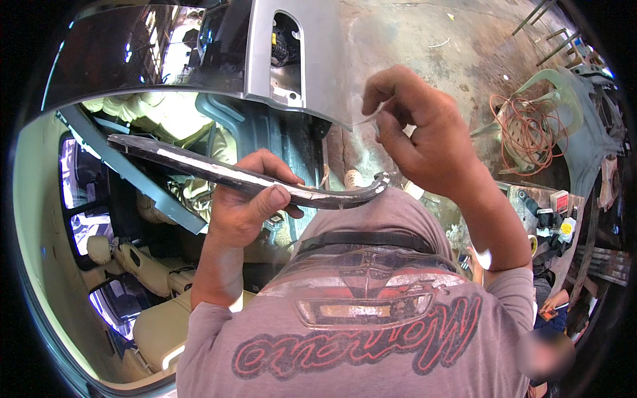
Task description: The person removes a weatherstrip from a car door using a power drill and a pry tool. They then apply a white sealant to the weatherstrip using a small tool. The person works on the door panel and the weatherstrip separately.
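In my left hand [249, 196] is a long black trim strip [219, 174], gripped near its middle with the thumb on top. A white, patchy band runs along its upper side, and its right end curves up into a hook shape. Its far left end reaches into the vehicle's door opening. My right hand [424, 132] is raised above and to the right of the strip, apart from it. Thumb and forefinger are pinched together there. A thin whitish bit shows at those fingertips, too small to name.
The vehicle's grey body panel [325, 79] with a long cut-out stands ahead, beside a dark glossy panel [219, 60]. Cream seats [159, 328] lie inside, left. At right, an orange cable coil [527, 132] hangs on a pale green chair [574, 99]. Another person [554, 315] is at lower right.
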A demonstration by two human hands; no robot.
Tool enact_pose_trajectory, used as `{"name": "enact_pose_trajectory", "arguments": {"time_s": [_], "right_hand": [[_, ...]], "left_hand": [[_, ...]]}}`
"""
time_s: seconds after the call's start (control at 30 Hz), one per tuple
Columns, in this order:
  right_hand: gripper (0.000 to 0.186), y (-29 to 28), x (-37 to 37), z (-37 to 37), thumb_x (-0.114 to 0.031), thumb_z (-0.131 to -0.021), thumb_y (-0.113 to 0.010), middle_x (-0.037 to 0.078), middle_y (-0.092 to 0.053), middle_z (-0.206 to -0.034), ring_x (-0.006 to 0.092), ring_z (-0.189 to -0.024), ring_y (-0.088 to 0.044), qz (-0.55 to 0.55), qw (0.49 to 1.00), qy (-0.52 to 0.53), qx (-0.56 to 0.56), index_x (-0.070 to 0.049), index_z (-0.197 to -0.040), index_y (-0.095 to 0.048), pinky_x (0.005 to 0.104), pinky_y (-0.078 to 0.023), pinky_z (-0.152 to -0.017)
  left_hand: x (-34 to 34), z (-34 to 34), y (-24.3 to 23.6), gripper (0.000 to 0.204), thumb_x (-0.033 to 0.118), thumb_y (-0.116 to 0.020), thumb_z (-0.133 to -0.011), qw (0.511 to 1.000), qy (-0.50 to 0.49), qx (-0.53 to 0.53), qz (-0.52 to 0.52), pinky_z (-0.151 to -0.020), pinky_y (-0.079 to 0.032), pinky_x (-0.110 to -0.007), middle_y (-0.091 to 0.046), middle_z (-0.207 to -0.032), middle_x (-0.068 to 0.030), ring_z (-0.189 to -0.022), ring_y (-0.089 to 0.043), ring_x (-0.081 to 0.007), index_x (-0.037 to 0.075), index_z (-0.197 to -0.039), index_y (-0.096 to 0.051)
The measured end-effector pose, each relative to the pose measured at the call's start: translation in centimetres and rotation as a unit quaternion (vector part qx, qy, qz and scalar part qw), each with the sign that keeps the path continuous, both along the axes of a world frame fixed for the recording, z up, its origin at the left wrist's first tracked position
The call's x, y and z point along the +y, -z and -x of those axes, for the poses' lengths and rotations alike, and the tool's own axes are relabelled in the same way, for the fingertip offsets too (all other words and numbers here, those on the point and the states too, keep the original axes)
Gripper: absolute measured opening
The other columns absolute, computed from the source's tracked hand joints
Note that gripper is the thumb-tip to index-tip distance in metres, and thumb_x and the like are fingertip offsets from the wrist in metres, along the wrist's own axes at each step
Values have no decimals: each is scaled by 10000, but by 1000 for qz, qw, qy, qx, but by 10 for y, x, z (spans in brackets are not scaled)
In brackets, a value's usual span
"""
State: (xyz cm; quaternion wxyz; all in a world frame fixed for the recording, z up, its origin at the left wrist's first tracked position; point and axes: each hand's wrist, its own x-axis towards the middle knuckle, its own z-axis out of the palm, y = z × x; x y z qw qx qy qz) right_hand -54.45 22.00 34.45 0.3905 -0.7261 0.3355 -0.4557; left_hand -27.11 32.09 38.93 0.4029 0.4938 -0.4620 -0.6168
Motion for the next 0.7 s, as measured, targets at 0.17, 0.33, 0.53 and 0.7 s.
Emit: {"name": "enact_pose_trajectory", "arguments": {"time_s": [0.17, 0.33, 0.53, 0.7], "right_hand": [[170, 16, 6, -3, 100, -827, -591, 123, -661, -913, 240, -774, -677, 70, 997, -15, 35, -1, -922, -690, 345, -538, -689], [97, 7, 19, -5, -57, -868, -783, 110, -669, -890, 286, -771, -674, 47, 993, -89, 64, -30, -931, -714, 381, -544, -688], [171, 0, 37, -19, -97, -830, -838, 91, -670, -896, 303, -801, -686, 64, 992, -108, 5, -64, -948, -718, 413, -553, -677], [136, 1, 36, -22, -58, -833, -788, 97, -646, -864, 323, -784, -674, 45, 991, -129, 6, -59, -924, -688, 433, -537, -651]], "left_hand": [[-4, 2, -2, 374, 288, -783, -999, 1000, 4, -14, -6, -739, -673, -321, -735, -1007, -139, -873, -760, -185, -45, -1103, -649], [-5, 11, -1, 353, 289, -761, -1017, 1000, -19, -20, -6, -739, -674, -318, -725, -1014, -132, -906, -743, -173, -34, -1102, -646], [-8, 15, -2, 376, 308, -763, -1015, 999, -2, -41, 11, -743, -674, -312, -720, -1005, -123, -921, -740, -172, -33, -1108, -634], [-6, 15, -2, 364, 282, -786, -997, 999, 1, -36, 4, -751, -674, -309, -722, -1009, -126, -924, -746, -172, -34, -1103, -639]]}}
